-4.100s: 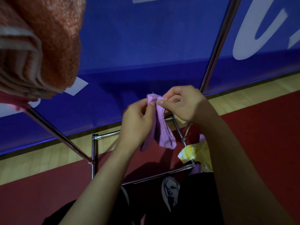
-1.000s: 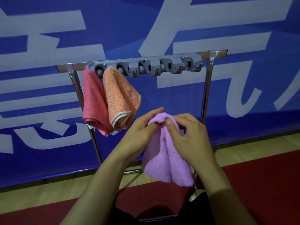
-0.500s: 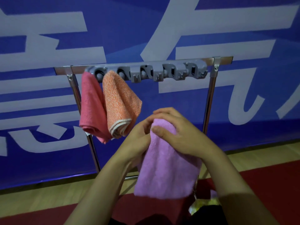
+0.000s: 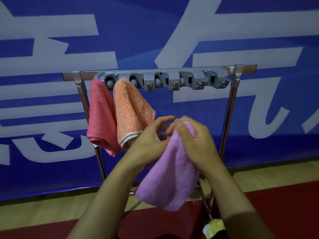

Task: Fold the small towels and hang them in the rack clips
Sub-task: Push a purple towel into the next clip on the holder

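My right hand (image 4: 196,144) grips the gathered top of a folded purple towel (image 4: 169,180), which hangs below both hands. My left hand (image 4: 151,140) sits against the towel's left side, fingers curled at its top corner and the index finger stretched out. Above the hands a grey clip strip (image 4: 172,80) runs along the top bar of a metal rack. A pink towel (image 4: 101,118) hangs from the leftmost clip and an orange towel (image 4: 131,111) from the second. The three clips to their right hold nothing.
The rack's chrome posts (image 4: 227,121) stand in front of a blue banner (image 4: 172,23) with white lettering. Below lie a wooden floor strip (image 4: 34,211) and a red mat (image 4: 284,204). A yellow item (image 4: 214,227) shows at the bottom right by the rack's lower bar.
My right hand has bunched the purple towel's top, and the towel now hangs narrower. My left index finger has stretched out. The view has moved closer to the rack.
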Motion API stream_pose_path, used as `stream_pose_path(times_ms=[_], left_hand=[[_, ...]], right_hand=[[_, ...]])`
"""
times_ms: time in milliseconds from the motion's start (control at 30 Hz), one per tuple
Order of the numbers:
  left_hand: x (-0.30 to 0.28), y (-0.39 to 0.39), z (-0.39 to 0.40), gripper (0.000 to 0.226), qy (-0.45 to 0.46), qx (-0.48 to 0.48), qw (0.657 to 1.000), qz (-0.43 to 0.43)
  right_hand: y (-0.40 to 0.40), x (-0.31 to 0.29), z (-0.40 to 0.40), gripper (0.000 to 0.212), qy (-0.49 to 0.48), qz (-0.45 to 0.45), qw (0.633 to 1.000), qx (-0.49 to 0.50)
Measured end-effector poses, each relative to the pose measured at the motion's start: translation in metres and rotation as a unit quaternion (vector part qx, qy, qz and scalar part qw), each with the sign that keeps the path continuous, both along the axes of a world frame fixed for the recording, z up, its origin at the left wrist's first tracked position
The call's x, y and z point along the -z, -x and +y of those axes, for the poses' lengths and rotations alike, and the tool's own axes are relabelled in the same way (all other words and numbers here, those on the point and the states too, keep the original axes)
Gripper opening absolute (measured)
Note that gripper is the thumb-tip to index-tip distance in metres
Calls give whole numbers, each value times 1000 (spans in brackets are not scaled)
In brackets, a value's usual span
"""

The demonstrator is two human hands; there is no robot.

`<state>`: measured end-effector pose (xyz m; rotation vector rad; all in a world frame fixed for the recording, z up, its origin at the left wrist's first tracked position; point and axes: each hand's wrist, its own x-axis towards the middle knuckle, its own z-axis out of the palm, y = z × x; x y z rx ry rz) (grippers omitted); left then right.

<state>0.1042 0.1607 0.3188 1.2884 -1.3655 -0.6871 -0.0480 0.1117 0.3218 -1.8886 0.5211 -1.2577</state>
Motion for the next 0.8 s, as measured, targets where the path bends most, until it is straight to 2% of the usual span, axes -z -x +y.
stream_pose_path(times_ms=[167,233,267,333,400,500,633,700,800], left_hand=[[4,24,4,39,7,-20,997,68],[2,35,1,40,1,-29,996,89],[0,37,0,39,9,-37,997,73],[-7,36,2,31,27,-56,998,17],[-15,33,9,30,33,-47,998,-12],[-24,28,13,44,14,-37,999,-35],[-37,15,10,62,11,-115,990,-80],[-50,7,12,49,-2,-114,987,-110],[-64,-2,11,30,5,-49,991,-125]], right_hand=[[-18,7,4,46,-157,-97,977,107],[-22,6,5,40,-160,-126,963,176],[-22,3,4,39,-142,-125,963,191],[-18,-1,-1,40,-95,-91,973,190],[-16,-9,-6,41,-43,-17,981,190],[-20,-24,-12,50,-13,38,986,162],[-27,-50,-22,50,-7,110,988,111],[-32,-63,-26,51,-30,106,990,92],[-38,-78,-31,54,-41,95,991,86]])
